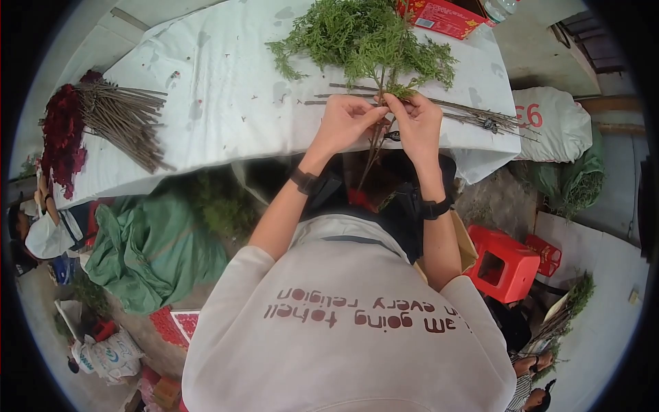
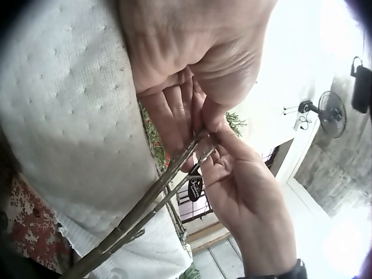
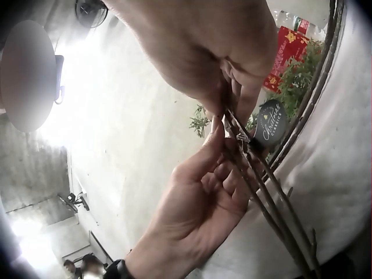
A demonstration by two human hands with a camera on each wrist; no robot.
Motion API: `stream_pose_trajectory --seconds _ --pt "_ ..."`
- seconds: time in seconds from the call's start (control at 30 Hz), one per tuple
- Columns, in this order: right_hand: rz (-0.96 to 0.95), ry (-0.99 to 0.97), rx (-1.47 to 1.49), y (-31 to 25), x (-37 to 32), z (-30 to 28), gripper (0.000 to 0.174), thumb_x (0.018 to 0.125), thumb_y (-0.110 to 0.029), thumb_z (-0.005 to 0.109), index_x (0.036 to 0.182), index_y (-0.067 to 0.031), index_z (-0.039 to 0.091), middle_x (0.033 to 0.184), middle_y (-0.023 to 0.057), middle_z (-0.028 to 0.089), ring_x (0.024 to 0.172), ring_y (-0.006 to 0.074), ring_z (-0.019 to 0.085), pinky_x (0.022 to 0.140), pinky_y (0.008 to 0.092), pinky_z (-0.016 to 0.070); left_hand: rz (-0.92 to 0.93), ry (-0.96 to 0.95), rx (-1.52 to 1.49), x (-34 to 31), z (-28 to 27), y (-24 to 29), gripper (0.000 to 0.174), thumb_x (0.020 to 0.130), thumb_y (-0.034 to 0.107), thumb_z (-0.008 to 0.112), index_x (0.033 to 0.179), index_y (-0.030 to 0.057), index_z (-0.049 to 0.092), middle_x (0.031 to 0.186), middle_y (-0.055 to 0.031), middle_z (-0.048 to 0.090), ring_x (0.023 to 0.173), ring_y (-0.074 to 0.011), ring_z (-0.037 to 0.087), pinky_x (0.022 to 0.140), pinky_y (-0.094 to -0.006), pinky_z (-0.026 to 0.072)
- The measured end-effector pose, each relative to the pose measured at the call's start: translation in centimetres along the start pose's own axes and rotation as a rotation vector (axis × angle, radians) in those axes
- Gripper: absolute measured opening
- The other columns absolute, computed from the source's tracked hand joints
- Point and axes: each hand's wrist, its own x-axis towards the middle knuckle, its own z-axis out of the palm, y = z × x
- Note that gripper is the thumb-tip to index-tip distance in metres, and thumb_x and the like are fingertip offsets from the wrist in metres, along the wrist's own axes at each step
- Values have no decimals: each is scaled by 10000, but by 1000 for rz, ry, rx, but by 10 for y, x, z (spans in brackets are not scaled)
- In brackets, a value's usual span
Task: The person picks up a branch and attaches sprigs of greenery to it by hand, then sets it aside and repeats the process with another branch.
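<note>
At the near edge of the white-covered table: thin brown stems, held together between two hands; lower ends extended past the table edge, leafy green shoots seen beyond the fingertips.
Left hand: thumb and forefinger drawn together, no gap seen; stems pinched at the tips.
Right hand: thumb brought against the fingers; the same stems pinched, just beside the left hand's grip; the hold of the hidden fingertips cannot be fully told.
Black tag: rounded, lettered "Christmas Classics"; hung beside the stems, close by the fingertips.
Shiny clear piece: set at the stems near the tag; whether tie or tape, cannot be told.
Step in hand: judged to be the fastening of the tag to the stems.
Next move: steadying of the stems by one hand and snug closing of the fastening by the other judged to be called for, shoots uncrushed.
Green foliage: heaped beyond the hands.
Loose stems: laid on the table, rightward.
Bundled stems: dark-red-headed, placed at the left end.
</note>
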Motion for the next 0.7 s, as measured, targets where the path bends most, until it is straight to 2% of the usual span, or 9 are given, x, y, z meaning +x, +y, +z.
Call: stream_pose_trajectory --seconds 0.5,0.7 --pt "-42 -98 -39 2 5 -6 164 910 -61 637 964 94 655 886 106 717 754 78 636 643 206 488 -12 -2 38 0 -2 -4 170 918 78 639 848 -68 690 786 -76 685 707 -149 691 588 -260 570" --pt "2 -92 17 2 3 -7 171 908 -68 641 962 94 656 881 104 712 747 81 636 639 211 491 -9 -14 59 1 -3 -4 171 921 78 634 864 -72 693 798 -79 688 725 -152 693 599 -260 571"
